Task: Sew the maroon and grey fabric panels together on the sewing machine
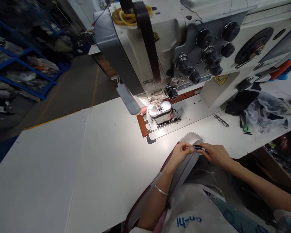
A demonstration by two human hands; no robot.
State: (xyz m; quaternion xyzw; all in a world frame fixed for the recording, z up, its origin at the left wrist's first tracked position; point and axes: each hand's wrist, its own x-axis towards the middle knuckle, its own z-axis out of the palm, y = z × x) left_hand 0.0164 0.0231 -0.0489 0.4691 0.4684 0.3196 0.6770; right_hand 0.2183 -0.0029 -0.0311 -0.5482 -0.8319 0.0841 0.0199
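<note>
A long grey fabric piece (190,137) with maroon edging runs from the table's front edge down over my lap. My left hand (180,155) is closed in a pinch on its edge. Beside it, my right hand (214,155) grips small dark thread snips (197,147), whose tips meet the fabric close to my left fingertips. The exact point of contact is too small to make out. Behind both hands stands a sewing machine (157,48), its lamp lighting a white rounded part (161,111) under the needle area.
Silver thread snips (221,120) lie on the white table (106,155) at the right. Farther right are a clear plastic bag (266,111), a black piece (241,102) and a green-handled tool (245,127). Blue shelves (21,58) with bagged goods stand at the back left.
</note>
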